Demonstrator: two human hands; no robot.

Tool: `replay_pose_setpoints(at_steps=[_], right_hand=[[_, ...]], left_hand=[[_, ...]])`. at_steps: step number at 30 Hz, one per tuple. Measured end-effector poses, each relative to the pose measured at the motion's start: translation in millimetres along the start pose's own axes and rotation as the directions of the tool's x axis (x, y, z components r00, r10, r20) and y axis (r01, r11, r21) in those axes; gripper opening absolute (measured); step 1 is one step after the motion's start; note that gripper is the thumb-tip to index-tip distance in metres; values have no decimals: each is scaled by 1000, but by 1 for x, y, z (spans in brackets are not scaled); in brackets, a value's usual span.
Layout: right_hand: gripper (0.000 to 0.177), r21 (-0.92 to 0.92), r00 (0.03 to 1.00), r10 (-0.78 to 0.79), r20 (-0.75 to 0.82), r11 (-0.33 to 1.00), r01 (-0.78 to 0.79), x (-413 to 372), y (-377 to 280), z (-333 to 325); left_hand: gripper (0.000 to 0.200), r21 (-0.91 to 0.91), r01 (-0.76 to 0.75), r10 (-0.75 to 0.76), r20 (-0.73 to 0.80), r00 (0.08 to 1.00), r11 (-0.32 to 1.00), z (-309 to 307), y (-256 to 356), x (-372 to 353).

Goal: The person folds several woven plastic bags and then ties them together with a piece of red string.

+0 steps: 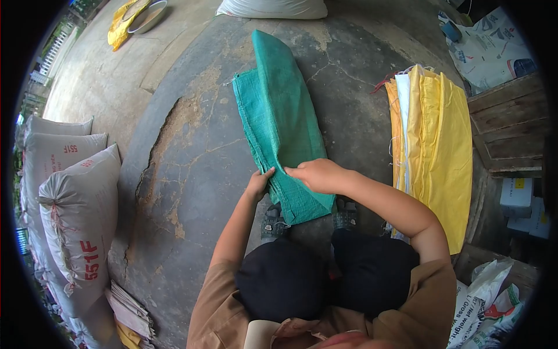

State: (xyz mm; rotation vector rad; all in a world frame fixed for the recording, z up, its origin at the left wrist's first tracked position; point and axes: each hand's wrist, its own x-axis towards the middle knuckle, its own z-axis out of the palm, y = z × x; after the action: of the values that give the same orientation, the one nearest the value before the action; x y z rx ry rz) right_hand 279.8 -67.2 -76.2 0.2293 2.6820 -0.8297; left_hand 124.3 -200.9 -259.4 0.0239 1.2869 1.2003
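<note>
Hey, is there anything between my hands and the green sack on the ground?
Nothing visible does. The left hand and the right hand both grip the near end of the green sack. The yellow sacks lie apart, off to its right.

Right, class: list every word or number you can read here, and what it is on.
"551F", red: front filled sack.
"551F", smaller: sack behind it.
"Net" and "Gross Weight", it seems: white bag, lower right.
Print on top-right bag: too blurred to read.
</note>
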Motion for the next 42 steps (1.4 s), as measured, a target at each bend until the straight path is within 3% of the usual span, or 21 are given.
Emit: replay_pose_setpoints(at_steps=[1,4,5,6,8,10,11,13,14,15,16,19,23,24,25,26,28,32,34,38,42], right_hand=[[46,9,993,-4,120,1000,3,1,-7,4],[57,154,985,-80,154,987,56,-9,-9,24],[71,248,952,-13,306,966,-67,-8,-5,26],[71,249,952,-13,307,966,-67,-9,-1,28],[72,411,962,78,263,893,-185,-16,11,35],[65,463,969,184,167,853,-241,-20,38,46],[61,462,967,241,86,850,-253,-22,58,57],[52,355,931,345,-122,891,-284,-32,94,73],[52,355,931,345,-122,891,-284,-39,108,81],[51,372,873,469,-133,840,-395,-45,122,88],[49,392,798,585,-141,774,-498,-51,131,94],[53,521,748,663,-29,649,-555,-62,149,114],[64,661,755,651,78,534,-528,-64,147,126],[68,772,716,671,192,347,-533,-63,131,113],[72,843,681,665,307,141,-519,-61,120,106],[72,849,677,672,300,136,-511,-60,118,108],[75,891,710,591,382,-32,-453,-58,110,104],[56,956,849,441,290,-90,-279,-55,123,98],[46,964,813,522,258,-77,-256,-58,114,61],[40,992,838,534,-112,111,62,-86,119,-18],[48,941,723,603,-338,233,246,-157,99,-115]], left_hand=[[38,6,-10,10,18,1000,1000,-3,-5,4],[48,-34,-28,31,103,994,999,-11,-13,11],[55,-83,-35,48,168,985,996,-14,-15,13],[55,-83,-34,47,168,985,996,-13,-14,11],[68,-282,-86,121,107,987,956,-11,-11,9],[74,-252,-47,73,95,993,967,-6,-1,-4],[72,-259,-99,117,56,991,961,-8,-4,-3],[69,-264,-152,163,17,987,952,-10,-6,-3],[65,-142,-141,140,-14,990,980,-11,-6,-4],[61,-16,-121,120,-46,992,993,-12,-6,-5],[61,-12,-119,118,-44,992,993,-13,-9,-4],[51,19,-108,109,-92,990,994,-10,-7,-3],[48,-106,-65,68,25,997,992,11,11,-13],[48,-162,-34,49,89,995,986,18,17,-18],[48,-155,-32,48,98,994,987,25,22,-22],[53,-212,-24,42,82,996,977,32,28,-26],[59,-254,-17,40,83,996,967,45,40,-35],[55,-125,-65,77,90,993,990,49,65,-35],[54,-30,-176,178,76,981,984,61,89,-34],[52,88,-286,267,176,947,954,121,166,-58],[30,126,-417,365,304,880,900,211,229,-86]])
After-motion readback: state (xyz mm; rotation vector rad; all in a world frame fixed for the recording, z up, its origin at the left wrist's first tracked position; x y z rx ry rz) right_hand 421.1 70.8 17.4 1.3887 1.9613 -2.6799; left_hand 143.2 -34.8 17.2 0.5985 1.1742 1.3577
